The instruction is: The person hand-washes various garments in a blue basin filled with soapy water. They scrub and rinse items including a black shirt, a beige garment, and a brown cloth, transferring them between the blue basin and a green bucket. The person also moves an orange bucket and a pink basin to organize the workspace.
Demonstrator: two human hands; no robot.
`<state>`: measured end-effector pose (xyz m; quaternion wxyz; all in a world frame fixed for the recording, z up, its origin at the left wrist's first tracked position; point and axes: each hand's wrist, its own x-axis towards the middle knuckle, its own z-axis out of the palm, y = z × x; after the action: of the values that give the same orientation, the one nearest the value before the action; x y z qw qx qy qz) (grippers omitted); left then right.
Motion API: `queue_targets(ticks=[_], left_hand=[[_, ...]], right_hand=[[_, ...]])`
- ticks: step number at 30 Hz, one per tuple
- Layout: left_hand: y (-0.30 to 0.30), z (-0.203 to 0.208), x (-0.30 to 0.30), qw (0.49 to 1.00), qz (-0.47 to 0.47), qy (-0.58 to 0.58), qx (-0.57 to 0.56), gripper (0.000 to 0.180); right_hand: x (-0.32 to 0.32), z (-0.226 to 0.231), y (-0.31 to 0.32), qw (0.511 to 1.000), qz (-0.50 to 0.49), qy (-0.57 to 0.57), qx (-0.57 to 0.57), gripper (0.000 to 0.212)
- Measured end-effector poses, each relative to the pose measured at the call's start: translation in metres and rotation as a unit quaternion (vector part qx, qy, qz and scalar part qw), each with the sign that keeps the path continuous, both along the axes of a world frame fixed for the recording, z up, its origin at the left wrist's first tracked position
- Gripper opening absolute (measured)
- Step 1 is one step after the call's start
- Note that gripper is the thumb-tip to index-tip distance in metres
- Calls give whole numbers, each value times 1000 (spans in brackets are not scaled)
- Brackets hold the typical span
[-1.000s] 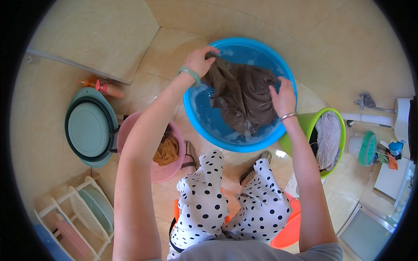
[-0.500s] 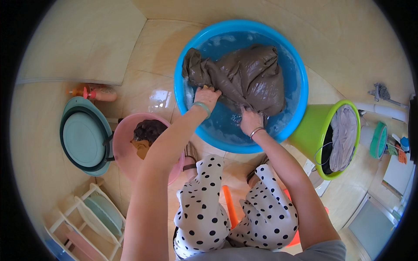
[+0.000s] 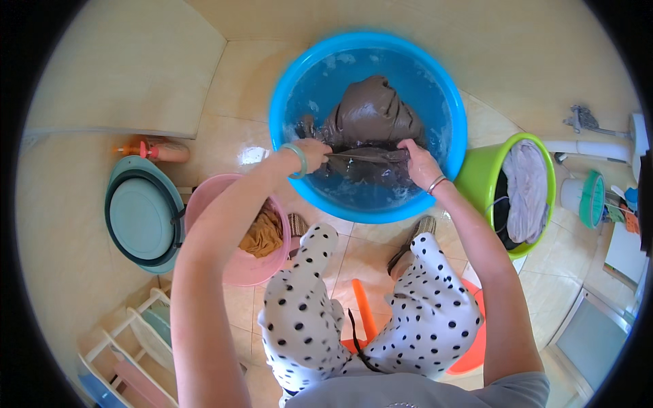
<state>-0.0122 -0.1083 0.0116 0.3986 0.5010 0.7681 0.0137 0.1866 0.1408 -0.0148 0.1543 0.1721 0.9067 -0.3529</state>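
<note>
A large blue tub point(image 3: 371, 41) of water with patches of suds stands in front of me. In it lies a soaked brown-grey cloth garment point(image 3: 371, 109), its far part puffed up above the water and its near part dark and submerged. Along its near side, a stretch of the cloth's edge is pulled straight between my hands. My left hand point(image 3: 311, 154), with a green bangle on the wrist, pinches the left end of this edge. My right hand point(image 3: 422, 164), wearing a silver bangle, grips the right end, thumb toward the cloth. Some fingertips are hidden behind the fabric.
Left of the tub, a pink basin point(image 3: 238, 275) holds a mustard-brown cloth point(image 3: 264, 234). Beyond it are a teal folding basin point(image 3: 139, 219), a pinkish bottle point(image 3: 166, 151) and a white rack point(image 3: 160, 299). At right, a tilted green bucket point(image 3: 477, 183) holds a pale cloth point(image 3: 527, 194).
Both hands have shifted and now stretch the cloth's edge between them. My right hand has moved up and right. The puffed part has changed shape and the near part has sunk.
</note>
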Motion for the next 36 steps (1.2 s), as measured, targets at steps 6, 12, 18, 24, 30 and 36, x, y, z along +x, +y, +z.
queue_targets(ticks=[6,12,18,24,30,36], left_hand=[[14,128,-16,980,133,-74,127,25],[24,211,9,934,-61,162,312,26],[57,245,38,935,142,82,314,26],[24,230,10,949,194,203,145,30],[40,235,9,847,445,-186,222,34],[71,322,31,780,288,-282,478,28]], right_hand=[[-6,136,-23,988,19,26,151,69],[-31,149,-33,960,-116,36,254,64],[-38,112,-40,931,-315,25,181,53],[-17,144,5,910,-313,-92,-256,28],[-22,252,11,838,-239,166,-462,17],[-41,337,-15,763,-98,416,-486,17]])
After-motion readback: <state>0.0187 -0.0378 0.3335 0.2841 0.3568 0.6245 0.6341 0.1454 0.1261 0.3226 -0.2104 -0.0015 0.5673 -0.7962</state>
